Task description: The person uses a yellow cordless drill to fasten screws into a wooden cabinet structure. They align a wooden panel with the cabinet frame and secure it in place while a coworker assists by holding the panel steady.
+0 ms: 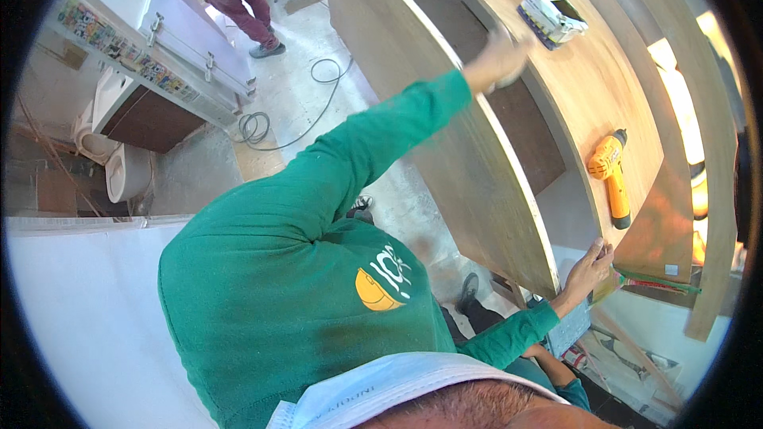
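Note:
A plywood cabinet [628, 91] stretches along my right side, with a long wooden panel [445, 159] on its near side and an open space behind it. My left hand [502, 62] reaches over the panel's upper edge above that opening; motion smears its fingers, so any grip cannot be made out. At the cabinet's lower corner, my right hand [586, 272] grips the board's end with fingers and thumb at the edge. A yellow cordless drill [610, 179] lies on the plywood top near that hand. Farther up sits an open small carton [552, 14].
A person in maroon trousers [238, 0] stands at the far left. Grey cable [256, 129] coils on the floor. Another person's forearm [551, 361] shows below my right arm. A toilet [127, 175] and a dark-fronted cabinet [151, 121] stand left. Wooden strips [711, 191] run along the right.

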Demonstrator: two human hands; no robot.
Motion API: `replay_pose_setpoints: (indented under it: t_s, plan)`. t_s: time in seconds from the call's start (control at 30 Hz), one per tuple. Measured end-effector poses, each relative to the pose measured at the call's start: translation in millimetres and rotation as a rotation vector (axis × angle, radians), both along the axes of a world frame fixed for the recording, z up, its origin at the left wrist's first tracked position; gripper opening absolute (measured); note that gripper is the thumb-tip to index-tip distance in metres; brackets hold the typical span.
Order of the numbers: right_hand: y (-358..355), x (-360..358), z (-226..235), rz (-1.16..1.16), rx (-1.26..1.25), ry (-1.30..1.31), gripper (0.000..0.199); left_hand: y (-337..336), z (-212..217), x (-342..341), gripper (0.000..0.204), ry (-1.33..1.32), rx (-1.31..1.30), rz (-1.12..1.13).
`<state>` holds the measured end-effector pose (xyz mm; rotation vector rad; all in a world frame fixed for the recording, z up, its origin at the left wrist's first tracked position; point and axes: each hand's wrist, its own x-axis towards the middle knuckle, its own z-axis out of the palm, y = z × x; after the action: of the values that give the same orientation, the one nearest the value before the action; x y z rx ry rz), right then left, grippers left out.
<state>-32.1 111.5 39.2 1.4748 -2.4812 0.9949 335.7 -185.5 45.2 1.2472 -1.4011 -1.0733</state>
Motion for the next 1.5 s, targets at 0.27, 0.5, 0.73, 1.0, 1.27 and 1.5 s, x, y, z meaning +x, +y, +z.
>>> replay_pose_setpoints:
  t_s: [0.27, 0.5, 0.73, 1.0, 1.27, 1.5]
  plan:
    - [-6, -10, -12, 0.031, -0.01, 0.007, 0.07, -67, 15, -4, 0.111, 0.499, 0.178, 0.269]
    - [-12, 0, -10, -0.055, 0.134, 0.234, 0.075, -14, 17, -51, 0.111, 0.649, 0.304, 0.056]
    - [-13, -8, -9, 0.021, -0.035, -0.024, 0.067, 43, 11, -66, 0.103, 0.398, 0.323, -0.339]
    - [7, 3, -8, -0.026, -0.055, -0.061, 0.065, 112, -3, 27, 0.056, -0.595, -0.646, -0.522]
    - [-6, 35, -1, -0.001, 0.006, -0.087, 0.059, 109, -18, 29, 0.059, -0.775, -0.815, -0.539]
    - [21, 19, -7, -0.148, -0.096, -0.036, 0.067, 47, 3, 45, 0.032, -0.508, -0.67, -0.504]
